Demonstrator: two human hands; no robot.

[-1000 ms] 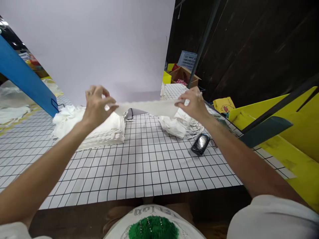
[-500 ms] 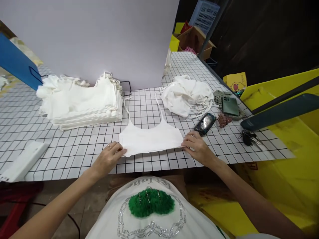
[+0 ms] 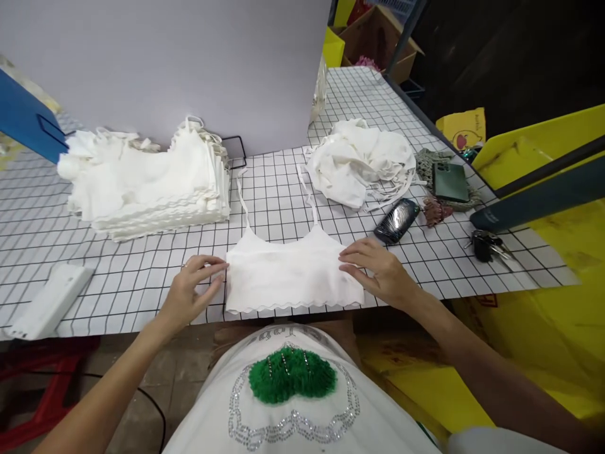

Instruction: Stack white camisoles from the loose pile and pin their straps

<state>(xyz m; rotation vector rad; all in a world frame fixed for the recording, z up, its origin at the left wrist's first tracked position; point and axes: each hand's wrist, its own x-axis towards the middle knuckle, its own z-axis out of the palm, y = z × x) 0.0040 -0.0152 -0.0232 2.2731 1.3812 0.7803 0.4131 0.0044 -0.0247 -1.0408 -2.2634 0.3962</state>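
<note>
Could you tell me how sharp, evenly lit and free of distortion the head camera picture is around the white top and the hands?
Head view: the white top and both the left hand and right hand are sharp, without motion blur; light is soft and even, shadows faint; the black phone shows glare; the wide lens bends the grid table lines; the upper right background is dark.

Camisole [image 3: 288, 274]: white, scalloped hem. Counter [image 3: 142, 277]: white with black grid lines. Folded stack [image 3: 155, 186] and loose heap [image 3: 363, 161]: white. Backboard [image 3: 189, 63]: pale lilac-grey. Panel [image 3: 23, 123] at left: blue. Phone [image 3: 397, 221]: glossy black; second phone [image 3: 451, 183]: dark green. Bins [image 3: 558, 252] at right: yellow. Shirt motif [image 3: 290, 378]: green heart, silver studs.
</note>
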